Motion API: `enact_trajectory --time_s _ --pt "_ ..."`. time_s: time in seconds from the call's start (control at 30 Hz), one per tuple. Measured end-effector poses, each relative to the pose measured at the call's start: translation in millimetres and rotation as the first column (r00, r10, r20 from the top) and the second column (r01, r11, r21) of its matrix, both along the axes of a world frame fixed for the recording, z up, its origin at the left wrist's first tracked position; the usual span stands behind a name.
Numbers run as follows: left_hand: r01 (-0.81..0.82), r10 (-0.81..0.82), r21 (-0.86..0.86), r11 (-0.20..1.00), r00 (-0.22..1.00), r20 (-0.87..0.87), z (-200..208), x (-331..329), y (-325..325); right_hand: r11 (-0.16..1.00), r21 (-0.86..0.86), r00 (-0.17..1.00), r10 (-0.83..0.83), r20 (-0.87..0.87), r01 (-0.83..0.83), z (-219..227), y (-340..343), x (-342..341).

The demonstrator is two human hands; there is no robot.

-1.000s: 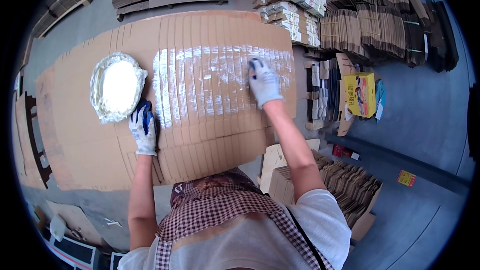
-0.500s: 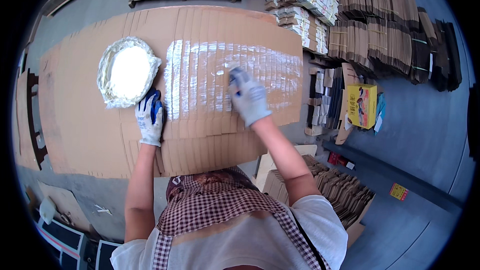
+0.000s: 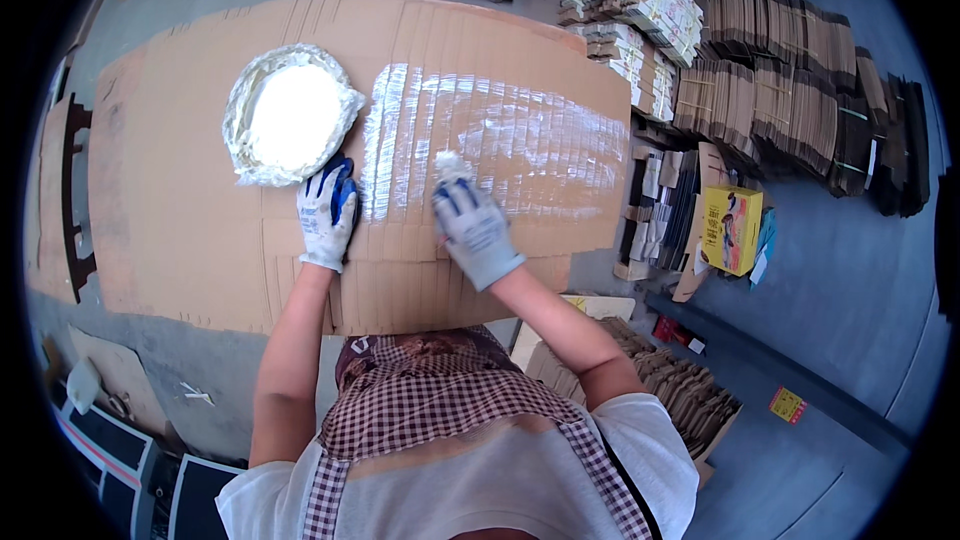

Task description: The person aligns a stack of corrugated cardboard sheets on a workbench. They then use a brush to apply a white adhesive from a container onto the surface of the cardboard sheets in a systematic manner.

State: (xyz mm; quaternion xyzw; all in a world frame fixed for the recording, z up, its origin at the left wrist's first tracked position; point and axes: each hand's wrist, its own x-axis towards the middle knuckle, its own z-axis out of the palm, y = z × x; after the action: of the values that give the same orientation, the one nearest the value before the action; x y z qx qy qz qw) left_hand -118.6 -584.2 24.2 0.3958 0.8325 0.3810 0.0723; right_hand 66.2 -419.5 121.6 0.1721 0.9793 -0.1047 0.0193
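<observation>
Pressing toward the ridged brown cardboard sheet, the gloved right hand has its blue-coated fingers close together and partly curled, palm down. A small white tuft shows right at the fingertips; whether the fingers pinch it or merely meet it, I cannot tell. The hand lies at the near edge of a broad white smear, which spreads in streaks across the cardboard's ridges, densest in a band at its left end and thinner on the right.

The gloved left hand rests on the sheet with its fingers loosely bent and pointing away from the wearer. Its fingertips are at the near side of a round basin, whose rim is wrapped in crumpled, whitish plastic film and whose inside is bright white. I cannot tell if they grip that rim. The basin stands left of the smear.

The wearer has on a checked apron over a pale T-shirt. On the right, beyond the sheet, are strapped bundles of flattened brown cartons, white printed cartons and a yellow box.
</observation>
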Motion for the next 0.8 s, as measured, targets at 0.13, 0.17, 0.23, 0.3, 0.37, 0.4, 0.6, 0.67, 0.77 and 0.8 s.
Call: enact_trajectory --time_s 0.13,0.17,0.23,0.3,0.37,0.4,0.6,0.67,0.77,0.8 --pt "-0.022 0.022 0.013 1.0 1.0 -0.003 0 0 0 0.922 -0.035 0.921 -0.386 -0.049 0.385 -17 49 16" --pt "-0.023 0.023 0.019 1.0 1.0 -0.005 1 0 -1 0.923 -0.078 0.921 -0.382 -0.076 0.376 -13 50 17" --pt "-0.02 0.02 0.006 1.0 1.0 -0.006 1 1 -5 0.948 -0.145 0.948 -0.298 -0.107 0.282 -1 37 13" --pt "-0.008 0.008 -0.004 1.0 1.0 0.009 -6 1 -7 0.975 -0.194 0.982 -0.139 -0.132 0.112 17 -5 4" --pt "0.005 -0.005 -0.012 1.0 1.0 0.002 -7 0 -4 0.962 -0.271 0.996 -0.013 -0.093 -0.013 20 -37 9" --pt "0.007 -0.007 -0.011 1.0 1.0 0.005 -5 -1 -2 0.947 -0.312 0.996 0.05 -0.078 -0.072 20 -45 12" --pt "-0.003 0.003 0.02 1.0 1.0 0.001 -4 -2 -6 0.985 -0.162 0.994 -0.047 0.093 0.062 27 -17 35" --pt "-0.004 0.004 0.039 0.999 1.0 -0.02 -6 -1 -5 0.983 -0.181 0.994 0.002 0.114 0.019 33 -22 31" --pt "0.013 -0.014 0.064 0.998 1.0 0.015 -10 -2 -1 0.961 -0.208 0.983 0.174 -0.049 -0.181 35 -48 8" --pt "0.006 -0.005 0.047 0.999 1.0 -0.023 -11 -1 -1 0.943 -0.271 0.98 0.198 -0.004 -0.192 25 -50 6"
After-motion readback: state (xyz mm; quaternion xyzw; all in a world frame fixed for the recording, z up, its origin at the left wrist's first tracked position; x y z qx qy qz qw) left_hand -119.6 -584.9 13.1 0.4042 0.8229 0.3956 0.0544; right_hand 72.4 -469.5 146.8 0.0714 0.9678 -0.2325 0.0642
